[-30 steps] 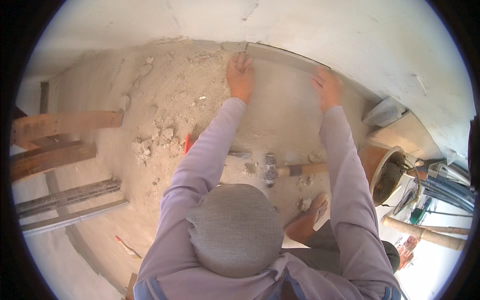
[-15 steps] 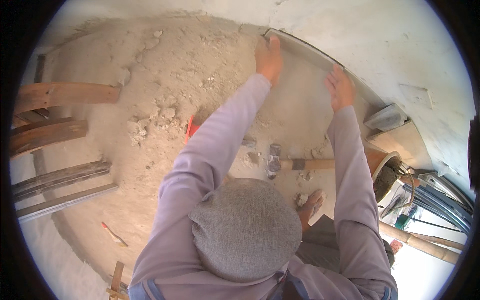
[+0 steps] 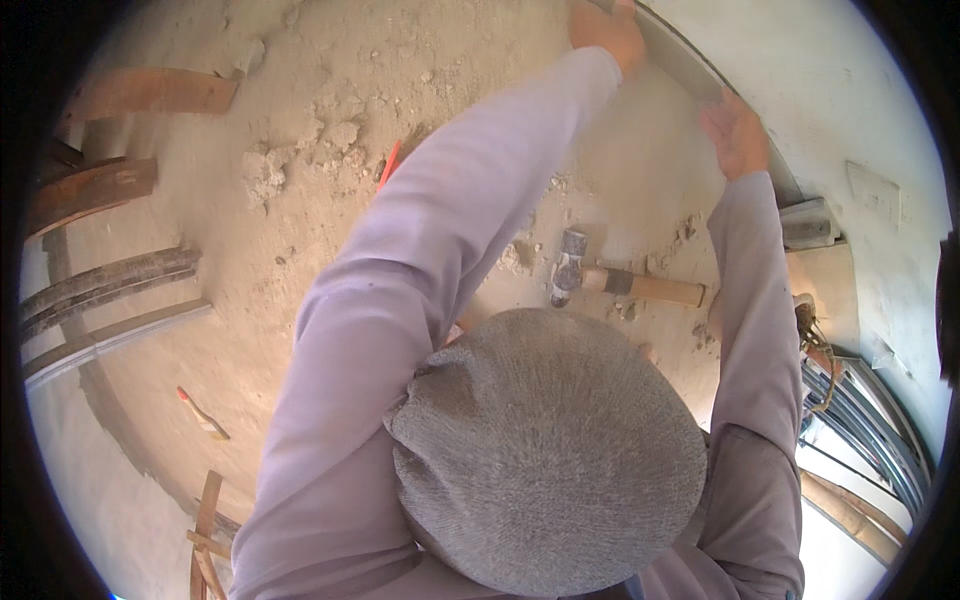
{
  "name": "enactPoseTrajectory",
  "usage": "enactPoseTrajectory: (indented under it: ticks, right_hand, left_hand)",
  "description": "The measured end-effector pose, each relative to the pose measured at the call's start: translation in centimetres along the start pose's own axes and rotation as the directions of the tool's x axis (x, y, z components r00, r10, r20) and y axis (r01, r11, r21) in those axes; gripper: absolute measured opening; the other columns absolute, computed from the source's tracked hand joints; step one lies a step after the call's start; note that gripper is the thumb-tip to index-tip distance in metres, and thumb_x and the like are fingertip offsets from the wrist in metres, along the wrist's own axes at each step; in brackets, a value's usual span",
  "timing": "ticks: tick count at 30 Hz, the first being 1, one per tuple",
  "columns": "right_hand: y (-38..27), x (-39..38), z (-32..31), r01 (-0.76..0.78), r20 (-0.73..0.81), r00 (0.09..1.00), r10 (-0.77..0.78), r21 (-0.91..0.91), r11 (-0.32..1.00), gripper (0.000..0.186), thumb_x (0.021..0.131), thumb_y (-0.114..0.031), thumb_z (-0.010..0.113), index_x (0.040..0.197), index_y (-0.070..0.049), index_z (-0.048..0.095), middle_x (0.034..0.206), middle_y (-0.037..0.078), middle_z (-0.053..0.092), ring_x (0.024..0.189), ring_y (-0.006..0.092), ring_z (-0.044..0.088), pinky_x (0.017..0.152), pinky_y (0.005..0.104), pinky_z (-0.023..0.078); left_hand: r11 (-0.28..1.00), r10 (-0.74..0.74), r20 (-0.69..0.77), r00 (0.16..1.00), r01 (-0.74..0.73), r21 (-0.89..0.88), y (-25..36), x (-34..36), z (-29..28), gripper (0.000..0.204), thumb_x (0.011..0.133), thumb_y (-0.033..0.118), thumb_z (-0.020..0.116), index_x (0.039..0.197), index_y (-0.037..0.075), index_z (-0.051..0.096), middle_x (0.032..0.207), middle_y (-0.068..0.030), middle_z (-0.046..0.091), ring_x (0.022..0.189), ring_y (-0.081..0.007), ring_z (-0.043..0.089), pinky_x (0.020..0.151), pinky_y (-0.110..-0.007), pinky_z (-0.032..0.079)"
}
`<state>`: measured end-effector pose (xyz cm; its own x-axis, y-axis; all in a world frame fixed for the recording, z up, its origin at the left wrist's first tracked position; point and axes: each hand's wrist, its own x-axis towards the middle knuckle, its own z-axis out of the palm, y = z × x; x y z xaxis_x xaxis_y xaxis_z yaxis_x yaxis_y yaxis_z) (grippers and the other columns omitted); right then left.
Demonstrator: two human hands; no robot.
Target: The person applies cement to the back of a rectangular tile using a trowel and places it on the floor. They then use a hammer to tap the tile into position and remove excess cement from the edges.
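Observation:
At the top of the view, a long grey strip, like a skirting tile, stands on edge along the foot of the pale wall. My left hand grips its far left part, with the fingertips partly cut off by the picture's edge. Farther right, the fingers of my right hand are closed at the strip's top edge, slightly blurred. Below the hands, a hammer with a wooden handle lies on the dusty floor, touched by neither hand. Part of a red object shows beside my left sleeve.
Loose rubble covers the floor at left centre. Wooden boards and dark bars lie along the left side, a paintbrush below them. Pipes and a grey block stand at right. A grey cap blocks the lower middle.
Both hands and the strip now appear higher and farther right in the picture, as the whole view has shifted. The hands keep their hold; the bucket at right is now hidden behind my right arm.

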<state>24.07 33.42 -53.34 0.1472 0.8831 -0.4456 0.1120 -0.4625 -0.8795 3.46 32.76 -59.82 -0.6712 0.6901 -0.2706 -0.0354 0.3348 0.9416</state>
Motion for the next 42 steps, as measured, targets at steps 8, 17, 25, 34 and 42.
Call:
enactPoseTrajectory:
  ticks: [8,17,25,34,42]
  right_hand:
    - [0.8,0.3,0.2,-0.111,-0.082,0.988,0.129,0.193,0.975,0.053,0.096,-0.014,0.06,0.139,0.009,0.041,0.141,0.025,0.044,0.127,0.0368,0.052,0.105,0.04,0.052]
    - [7.8,-5.5,-2.3,-0.114,-0.067,0.989,0.13,0.209,0.971,0.033,0.091,0.003,0.057,0.12,0.018,0.049,0.116,0.022,0.057,0.107,0.0325,0.062,0.093,0.0416,0.06]
    - [8.0,-8.0,-5.1,-0.101,0.073,0.99,0.123,-0.254,0.962,0.034,0.088,-0.012,0.066,0.115,0.008,0.058,0.113,0.019,0.061,0.103,0.0288,0.065,0.085,0.0361,0.058]
    - [11.2,-20.9,-7.6,0.898,0.898,0.439,-0.001,-0.439,0.006,0.048,0.083,-0.029,0.073,0.121,-0.007,0.055,0.106,0.015,0.063,0.102,0.0363,0.062,0.085,0.0488,0.049]
    - [10.1,-24.6,-7.3,0.626,0.712,0.702,-0.027,-0.598,0.501,0.041,0.091,-0.037,0.069,0.113,-0.008,0.051,0.08,0.01,0.062,0.074,0.0285,0.065,0.065,0.0425,0.05]
  left_hand:
    - [0.993,0.121,0.156,0.98,-0.117,-0.031,0.1,-0.9,-4.4,0.055,0.095,0.037,0.061,0.127,-0.007,0.052,0.129,-0.0292,0.058,0.119,-0.0404,0.057,0.102,-0.042,0.045]
    - [0.934,0.11,0.5,0.859,-0.262,0.244,-1.9,-4.9,-13.0,0.045,0.08,0.034,0.067,0.101,-0.006,0.071,0.097,-0.0242,0.072,0.092,-0.0373,0.069,0.085,-0.043,0.052]
    - [0.182,0.3,0.898,0.321,-0.944,0.276,-2.7,-8.3,-22.4,0.064,0.077,0.048,0.077,0.12,0.004,0.061,0.121,-0.0173,0.061,0.116,-0.0359,0.056,0.096,-0.048,0.044]
    - [0.113,0.008,0.939,0.344,-0.933,0.341,-4.4,-9.5,-27.0,0.033,0.093,0.035,0.065,0.107,0.005,0.06,0.111,-0.0138,0.062,0.101,-0.0306,0.062,0.083,-0.041,0.05]
    - [0.821,-0.463,0.755,0.465,0.545,0.169,4.7,-9.7,-19.7,0.028,0.107,0.033,0.042,0.1,0.007,0.051,0.084,-0.0086,0.059,0.08,-0.0233,0.063,0.074,-0.042,0.054]
